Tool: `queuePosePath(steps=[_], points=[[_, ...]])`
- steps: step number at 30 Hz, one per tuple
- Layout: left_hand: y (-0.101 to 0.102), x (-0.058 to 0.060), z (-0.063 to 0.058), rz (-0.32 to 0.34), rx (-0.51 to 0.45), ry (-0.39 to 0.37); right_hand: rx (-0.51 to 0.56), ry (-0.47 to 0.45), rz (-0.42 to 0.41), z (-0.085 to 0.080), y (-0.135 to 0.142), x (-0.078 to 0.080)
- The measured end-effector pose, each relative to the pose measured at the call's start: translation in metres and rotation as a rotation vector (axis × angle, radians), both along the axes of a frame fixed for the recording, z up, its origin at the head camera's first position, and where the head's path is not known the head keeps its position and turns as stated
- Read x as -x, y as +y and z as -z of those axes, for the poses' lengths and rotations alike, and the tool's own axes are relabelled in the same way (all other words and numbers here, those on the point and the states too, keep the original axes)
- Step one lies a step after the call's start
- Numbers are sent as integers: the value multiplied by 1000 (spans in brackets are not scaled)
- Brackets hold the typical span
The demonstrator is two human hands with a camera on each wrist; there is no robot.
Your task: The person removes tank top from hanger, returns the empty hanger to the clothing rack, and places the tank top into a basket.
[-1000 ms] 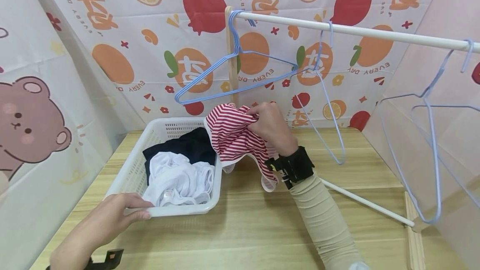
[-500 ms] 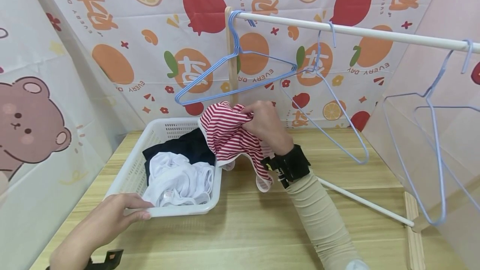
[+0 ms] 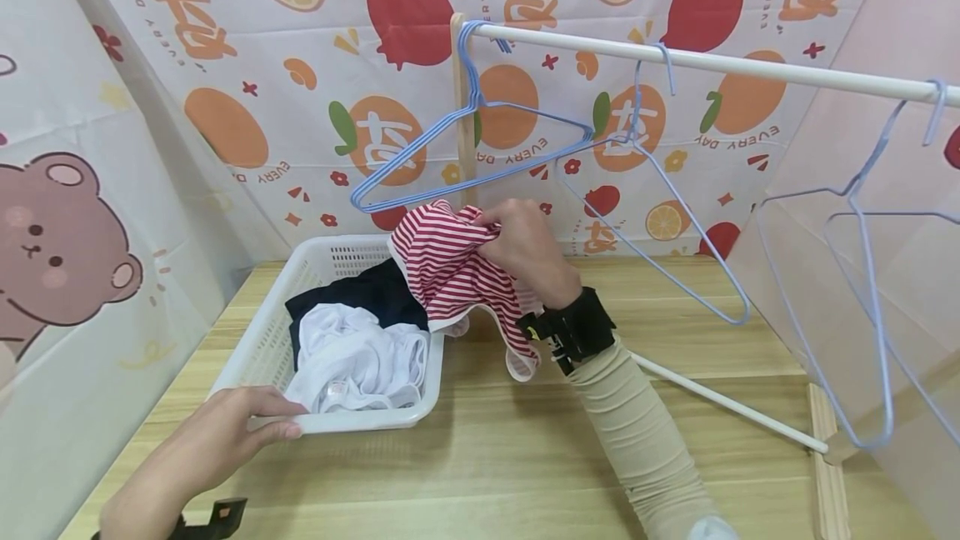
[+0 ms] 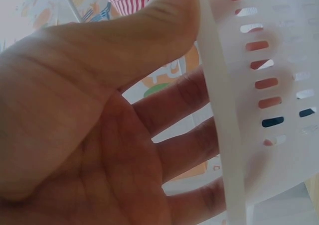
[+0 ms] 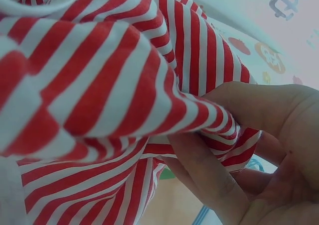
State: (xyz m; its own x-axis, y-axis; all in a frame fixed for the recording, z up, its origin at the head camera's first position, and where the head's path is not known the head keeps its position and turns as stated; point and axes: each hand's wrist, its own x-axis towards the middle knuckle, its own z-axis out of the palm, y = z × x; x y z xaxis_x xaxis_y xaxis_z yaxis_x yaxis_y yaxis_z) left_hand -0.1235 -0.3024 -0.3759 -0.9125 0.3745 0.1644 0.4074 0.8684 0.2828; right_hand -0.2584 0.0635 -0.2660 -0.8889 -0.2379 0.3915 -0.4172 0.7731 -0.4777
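My right hand (image 3: 525,244) pinches a red-and-white striped garment (image 3: 450,261) between thumb and fingers and holds it bunched over the right rim of the white plastic basket (image 3: 258,348). Folds of the striped cloth (image 5: 114,80) fill the right wrist view, with the pinched part at the fingertips. My left hand (image 3: 217,432) grips the basket's near left rim; in the left wrist view the thumb lies on one side of the rim (image 4: 224,110) and the fingers on the other. A white garment (image 3: 360,357) and a black garment (image 3: 375,290) lie crumpled in the basket.
Several blue hangers (image 3: 420,140) cluster at the left end of a white rail (image 3: 675,57). Separate hangers hang mid-rail (image 3: 675,215) and at the right (image 3: 862,273). A white lower bar (image 3: 727,402) runs above the wooden table (image 3: 480,473). Printed curtains (image 3: 300,48) stand behind.
My right hand has moved slightly left and up with the striped garment, which now hangs further over the basket. The mid-rail hanger has swung round. My left hand has kept its place.
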Motion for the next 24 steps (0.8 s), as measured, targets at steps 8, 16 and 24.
queuePosePath(steps=[8, 16, 24], points=[[1, 0, 0, 10, -14, 29, 11, 7, -19, -2, -5, -1], [1, -1, 0, -7, -5, 10, -2, 52, -17, -3, -9, 0], [1, -1, 1, 4, -8, 28, -21, 34, -15, -7, -14, -1]])
